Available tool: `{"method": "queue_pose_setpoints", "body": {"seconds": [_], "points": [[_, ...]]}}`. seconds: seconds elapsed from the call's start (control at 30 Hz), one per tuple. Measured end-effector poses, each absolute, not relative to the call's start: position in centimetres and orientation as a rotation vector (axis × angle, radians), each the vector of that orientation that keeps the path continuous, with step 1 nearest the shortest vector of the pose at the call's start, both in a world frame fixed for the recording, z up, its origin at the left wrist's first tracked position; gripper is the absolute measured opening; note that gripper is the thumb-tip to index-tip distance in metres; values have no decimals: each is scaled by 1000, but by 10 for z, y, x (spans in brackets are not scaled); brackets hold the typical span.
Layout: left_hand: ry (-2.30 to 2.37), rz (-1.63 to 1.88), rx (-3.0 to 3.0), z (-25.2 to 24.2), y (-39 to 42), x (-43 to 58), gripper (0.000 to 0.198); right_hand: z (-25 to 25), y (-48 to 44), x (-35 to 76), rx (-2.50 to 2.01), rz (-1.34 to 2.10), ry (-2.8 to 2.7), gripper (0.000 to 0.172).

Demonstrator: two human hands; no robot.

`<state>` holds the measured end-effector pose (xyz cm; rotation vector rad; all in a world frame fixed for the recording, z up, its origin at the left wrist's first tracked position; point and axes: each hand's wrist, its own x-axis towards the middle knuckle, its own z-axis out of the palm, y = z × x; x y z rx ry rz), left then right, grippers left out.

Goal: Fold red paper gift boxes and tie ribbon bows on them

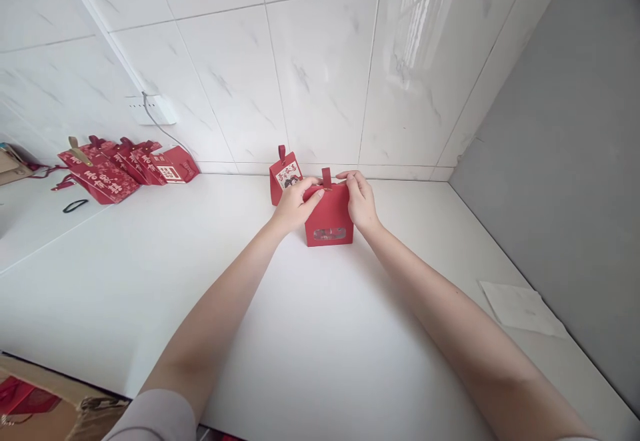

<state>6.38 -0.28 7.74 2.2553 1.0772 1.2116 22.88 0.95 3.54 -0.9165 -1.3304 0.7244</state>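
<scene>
A red gift box (329,211) with a ribbon loop on top and a small clear window low on its front stands upright on the white table. Fingers of my left hand (299,204) close on its top left edge, beside the ribbon. Around the top right corner and side curls my right hand (361,199). Colourful contents show dimly through the window. Just behind and to the left stands a second red gift box (285,173), with a printed label and its own ribbon loop; my left hand partly covers it.
Several red gift boxes (113,177) lean together at the back left, near a black band (75,206). A wall socket (150,110) with a cable is above them. White paper (523,309) lies at the right edge; a cardboard box (55,387) is below the table's front left.
</scene>
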Motion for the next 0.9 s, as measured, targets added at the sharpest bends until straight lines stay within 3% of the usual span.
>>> {"method": "queue_pose_setpoints", "body": {"seconds": [0.13, 0.4, 0.9], "points": [[1064, 1163, 2373, 86, -6, 60, 23, 49, -4, 228, -829, 579, -1413, 25], [1208, 1032, 2641, 90, -7, 55, 28, 39, 0, 229, -831, 305, -1531, 20], [1174, 1117, 2602, 95, -5, 51, 19, 41, 3, 236, -792, 216, -1630, 18]]}}
